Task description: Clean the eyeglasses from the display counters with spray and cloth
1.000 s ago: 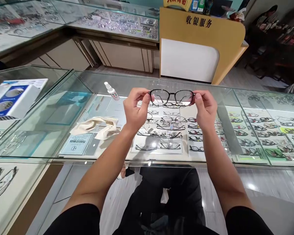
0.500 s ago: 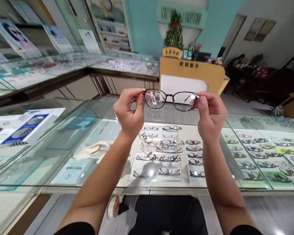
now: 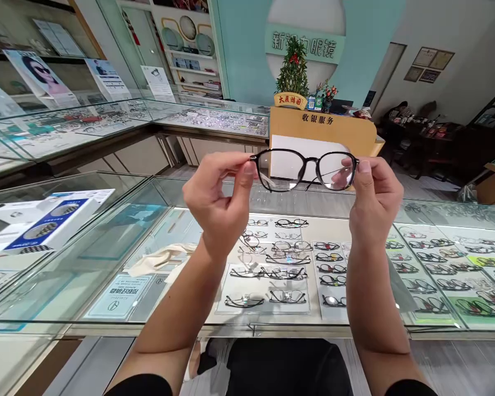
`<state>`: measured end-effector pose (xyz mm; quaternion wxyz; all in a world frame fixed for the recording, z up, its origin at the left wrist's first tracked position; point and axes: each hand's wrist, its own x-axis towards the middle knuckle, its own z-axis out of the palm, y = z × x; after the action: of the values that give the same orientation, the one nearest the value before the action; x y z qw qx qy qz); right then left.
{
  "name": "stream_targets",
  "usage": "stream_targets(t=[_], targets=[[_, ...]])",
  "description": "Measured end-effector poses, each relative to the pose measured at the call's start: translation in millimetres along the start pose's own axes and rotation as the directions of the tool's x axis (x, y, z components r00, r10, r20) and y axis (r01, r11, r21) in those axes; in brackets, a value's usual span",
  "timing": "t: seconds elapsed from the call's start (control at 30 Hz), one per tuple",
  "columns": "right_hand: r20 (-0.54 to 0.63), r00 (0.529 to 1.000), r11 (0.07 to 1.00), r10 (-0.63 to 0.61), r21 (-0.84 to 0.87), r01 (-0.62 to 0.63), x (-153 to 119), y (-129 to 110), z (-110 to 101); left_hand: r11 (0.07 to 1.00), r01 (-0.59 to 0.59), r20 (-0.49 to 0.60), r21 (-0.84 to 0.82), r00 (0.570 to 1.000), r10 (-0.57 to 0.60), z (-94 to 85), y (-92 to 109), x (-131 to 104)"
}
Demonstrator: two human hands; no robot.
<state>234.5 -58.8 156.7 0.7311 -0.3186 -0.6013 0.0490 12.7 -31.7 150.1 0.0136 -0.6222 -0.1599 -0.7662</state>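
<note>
A pair of black-rimmed eyeglasses (image 3: pixel 312 160) is held up in the air before me, above the glass display counter. My left hand (image 3: pixel 218 192) pinches its left end between thumb and fingers, near the hinge. At the right end, my right hand (image 3: pixel 377 190) pinches the other hinge corner in the same way. Both lenses face along my line of sight, and the temples point mostly away, partly seen through the lenses. Below, under the counter's glass top, lie several rows of eyeglasses (image 3: pixel 286 273).
A cream cloth (image 3: pixel 160 259) and a pale blue card (image 3: pixel 119 296) lie left of the rows. On the left counter sits a blue-and-white box (image 3: pixel 51 223). More glasses (image 3: pixel 437 258) fill the case at right. Beyond stands a wooden cashier desk (image 3: pixel 325 129) with a plant (image 3: pixel 292 71).
The eyeglasses look larger and have shifted right, nearer to me. Both hands still pinch the two ends, now farther apart. The view has tilted up slightly and is sharper.
</note>
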Motion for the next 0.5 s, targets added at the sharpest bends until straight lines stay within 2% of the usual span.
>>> stream_targets(t=[0.07, 0.13, 0.2, 0.27, 0.37, 0.5], targets=[[-0.032, 0.999, 0.998, -0.043, -0.048, 0.042, -3, -5, 1, 0.995, 0.081, 0.027, -0.052, 0.996, -0.080, 2.9, -9, 1], [-0.040, 0.996, 0.995, -0.075, -0.071, 0.072, -6, -10, 2, 0.992, 0.112, 0.049, -0.055, 0.993, -0.109, 4.1, -20, -1], [-0.022, 0.996, 0.995, -0.082, -0.061, 0.080, -7, -11, 3, 0.997, 0.074, 0.031, -0.010, 0.997, -0.073, 3.0, -28, -4], [0.012, 0.998, 0.998, -0.061, -0.033, 0.061, -7, -9, 3, 0.996, -0.020, -0.015, 0.083, 1.000, 0.021, 0.1, -33, -9], [0.068, 0.997, 0.999, 0.035, 0.010, -0.035, -7, 2, 0, 0.961, -0.147, -0.029, 0.236, 0.987, 0.158, -4.3, -35, -15], [0.116, 0.958, 0.964, 0.263, 0.013, -0.266, -21, 29, -12, 0.934, -0.216, 0.106, 0.285, 0.975, 0.193, -7.9, -35, -33]])
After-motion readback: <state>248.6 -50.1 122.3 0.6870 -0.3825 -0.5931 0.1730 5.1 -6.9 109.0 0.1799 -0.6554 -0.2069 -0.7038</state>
